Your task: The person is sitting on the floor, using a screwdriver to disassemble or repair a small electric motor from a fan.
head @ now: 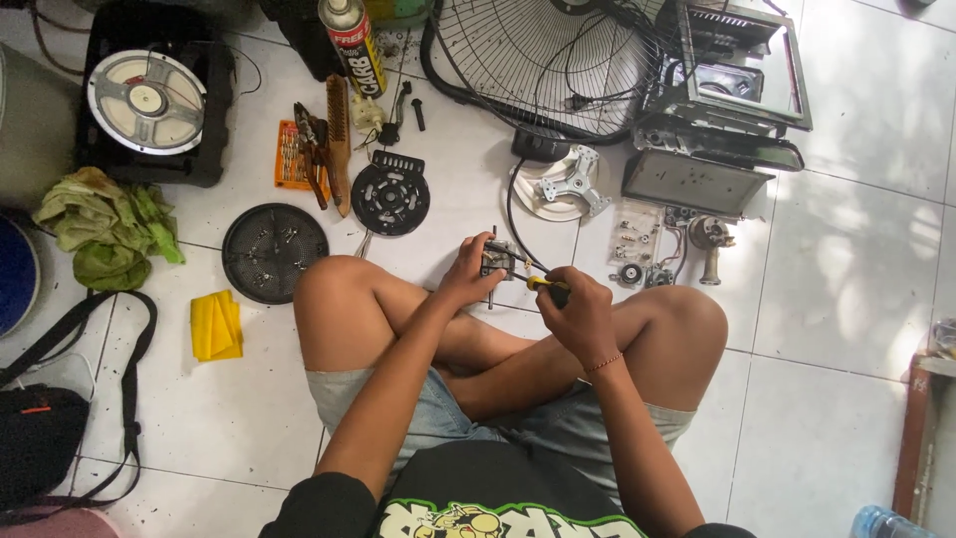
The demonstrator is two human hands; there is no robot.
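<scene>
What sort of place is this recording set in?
Probably an informal home repair spot on a white tiled floor: a wire fan guard, pliers and a dismantled motor part held in the left hand.

Premises present as an informal small-appliance repair spot set up on a white tiled floor [856,259], apparently in a home rather than a fitted workshop, with the person working cross-legged on the floor and no bench in view. Supporting evidence lies spread directly on the tiles: a wire fan guard [558,60], a dismantled appliance housing [727,100], round motor covers [389,198], pliers [311,149], a wire brush [339,139], a spray can [352,45] and loose screws and fittings [637,234].
</scene>
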